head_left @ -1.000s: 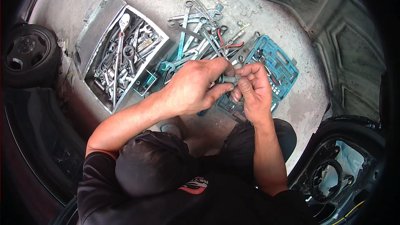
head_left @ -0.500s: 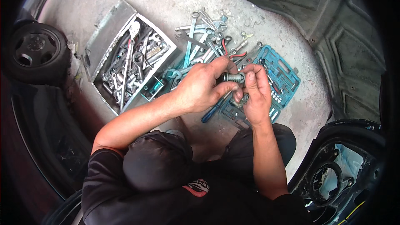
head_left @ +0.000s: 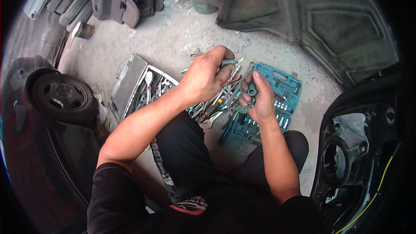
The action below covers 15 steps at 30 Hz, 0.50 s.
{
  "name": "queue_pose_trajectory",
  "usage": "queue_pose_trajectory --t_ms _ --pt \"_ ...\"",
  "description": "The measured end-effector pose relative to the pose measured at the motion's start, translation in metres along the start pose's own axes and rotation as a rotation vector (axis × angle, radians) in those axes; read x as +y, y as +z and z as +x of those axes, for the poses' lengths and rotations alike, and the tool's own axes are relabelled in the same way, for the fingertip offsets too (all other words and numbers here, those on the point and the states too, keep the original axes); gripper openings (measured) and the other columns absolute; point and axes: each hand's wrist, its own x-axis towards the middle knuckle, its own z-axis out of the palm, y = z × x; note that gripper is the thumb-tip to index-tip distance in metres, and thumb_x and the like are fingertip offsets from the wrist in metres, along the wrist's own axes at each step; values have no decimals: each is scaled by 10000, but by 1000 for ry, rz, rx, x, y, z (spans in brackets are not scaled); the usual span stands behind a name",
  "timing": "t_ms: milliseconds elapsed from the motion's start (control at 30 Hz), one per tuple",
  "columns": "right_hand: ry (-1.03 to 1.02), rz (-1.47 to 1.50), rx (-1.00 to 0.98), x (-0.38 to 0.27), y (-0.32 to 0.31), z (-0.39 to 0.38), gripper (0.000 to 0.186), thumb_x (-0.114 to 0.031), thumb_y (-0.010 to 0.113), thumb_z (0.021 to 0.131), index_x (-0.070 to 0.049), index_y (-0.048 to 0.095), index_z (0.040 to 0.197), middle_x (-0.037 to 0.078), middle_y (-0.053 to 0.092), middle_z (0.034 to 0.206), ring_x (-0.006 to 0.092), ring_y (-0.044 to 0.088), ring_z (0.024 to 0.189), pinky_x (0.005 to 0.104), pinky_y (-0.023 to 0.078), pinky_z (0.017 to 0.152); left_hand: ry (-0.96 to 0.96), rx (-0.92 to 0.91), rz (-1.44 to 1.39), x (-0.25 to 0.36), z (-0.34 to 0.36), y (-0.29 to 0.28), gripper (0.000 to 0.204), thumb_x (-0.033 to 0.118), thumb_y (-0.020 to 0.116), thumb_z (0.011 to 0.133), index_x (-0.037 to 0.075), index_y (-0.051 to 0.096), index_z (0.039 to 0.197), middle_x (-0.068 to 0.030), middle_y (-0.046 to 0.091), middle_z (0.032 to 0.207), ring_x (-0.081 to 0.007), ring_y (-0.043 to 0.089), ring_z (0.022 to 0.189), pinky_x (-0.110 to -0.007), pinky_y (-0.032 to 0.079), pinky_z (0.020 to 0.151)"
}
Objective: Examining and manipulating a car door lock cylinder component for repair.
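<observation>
My left hand (head_left: 206,76) is closed, thumb and fingers pinching a short grey-green ribbed cylindrical part (head_left: 228,62), which could be a bolt or a spring. Most of that part is covered by my fingers. To its right and slightly nearer, my right hand (head_left: 263,99) curls around a grey-green metal piece with a rounded end (head_left: 251,88). The two held pieces are apart. Below my hands lie loose wrenches (head_left: 211,122) and a blue-handled tool (head_left: 224,135). The blue socket case (head_left: 281,76) is open beyond and beside my right hand.
An open metal toolbox (head_left: 130,78) full of tools stands left of my left forearm. A wheel (head_left: 64,91) sits at the far left. Large dark panels (head_left: 277,8) lie at the back right, and a car door frame (head_left: 342,156) with a yellow cable is at right.
My hands have moved apart; the cylindrical part that was between them now shows as separate pieces, one in each hand. The view has tilted up, bringing in more of the floor behind.
</observation>
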Motion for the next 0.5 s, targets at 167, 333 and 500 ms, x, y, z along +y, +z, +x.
queue_pose_trajectory --t_ms 167,333,500 --pt "-103 33 7 -20 23 -12 298 -348 550 1088 -62 581 1009 40 545 789 88 445 552 256 394 477 44 -28 -78 12 12 31 198 75 684 945 22 665 1134 -172 728 970 -309 724 890 -394 559 785" --pt "-264 -90 158 -28 9 -15 208 -276 581 1074 -83 585 997 16 543 734 82 459 555 244 389 475 206 -84 -148 16 24 52 233 64 734 921 20 714 1149 -141 737 1031 -280 720 942 -387 573 807" --pt "-280 -111 208 -28 3 -17 198 -273 569 1078 -92 579 1000 18 551 761 79 465 556 237 396 477 73 -68 -225 23 17 58 319 124 787 900 25 691 1188 -159 738 1045 -232 721 798 -357 569 689"
